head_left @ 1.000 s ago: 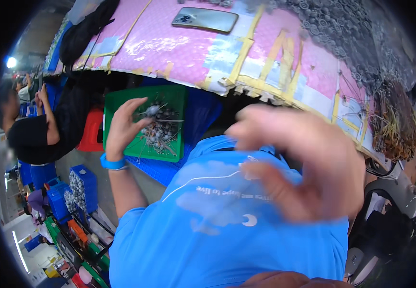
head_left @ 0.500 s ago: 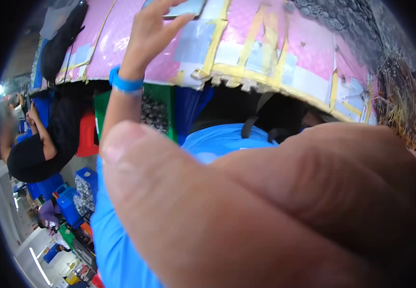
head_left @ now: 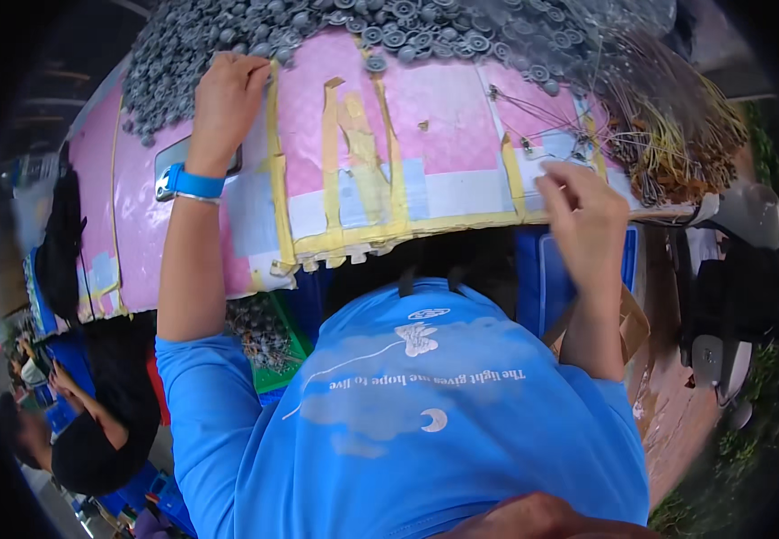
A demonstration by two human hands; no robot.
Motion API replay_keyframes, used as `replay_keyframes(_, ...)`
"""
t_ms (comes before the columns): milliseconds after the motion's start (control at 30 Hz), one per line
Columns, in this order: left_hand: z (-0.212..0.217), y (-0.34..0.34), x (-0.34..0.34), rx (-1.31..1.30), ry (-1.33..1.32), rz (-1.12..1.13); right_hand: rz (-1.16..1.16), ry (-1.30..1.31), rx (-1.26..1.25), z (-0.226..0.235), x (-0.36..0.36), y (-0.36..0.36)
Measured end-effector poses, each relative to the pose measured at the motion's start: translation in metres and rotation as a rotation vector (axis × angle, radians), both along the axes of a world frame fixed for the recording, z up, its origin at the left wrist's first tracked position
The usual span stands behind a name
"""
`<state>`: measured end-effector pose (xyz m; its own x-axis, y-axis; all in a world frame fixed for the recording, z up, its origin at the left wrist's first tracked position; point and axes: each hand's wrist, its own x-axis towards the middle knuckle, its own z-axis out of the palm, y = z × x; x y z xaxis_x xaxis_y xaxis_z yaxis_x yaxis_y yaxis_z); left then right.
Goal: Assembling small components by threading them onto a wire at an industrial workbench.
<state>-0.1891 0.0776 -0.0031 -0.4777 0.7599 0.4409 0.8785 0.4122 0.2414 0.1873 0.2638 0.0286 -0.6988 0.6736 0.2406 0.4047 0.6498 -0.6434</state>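
Heaping grey round caps [head_left: 335,36] under left hand [head_left: 225,99].

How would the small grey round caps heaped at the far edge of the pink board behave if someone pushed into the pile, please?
The grey caps look small and loose, so they would probably scatter rather than move together. Being round, some may roll across the pink board. The left hand rests at the heap's edge, and each cap looks light.
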Motion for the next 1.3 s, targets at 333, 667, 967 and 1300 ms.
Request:
replay_keyframes(333, 0.007, 0.009, 0.068, 0.246, -0.236, 0.098, 0.089, -0.136, 0.318, -0.018, -0.095, 0.056)
replay_keyframes(667, 0.009, -0.066, 0.193, 0.446, -0.875, 0.139, 0.026, -0.204, 0.318, -0.027, -0.116, 0.043)
replay_keyframes(967, 0.003, -0.101, 0.231, 0.414, -1.062, 0.058, -0.037, -0.113, 0.192, -0.027, -0.091, 0.035)
replay_keyframes(1300, 0.002, -0.091, 0.234, 0.409, -1.211, -0.037, -0.109, 0.065, 0.211, -0.019, -0.089, 0.029)
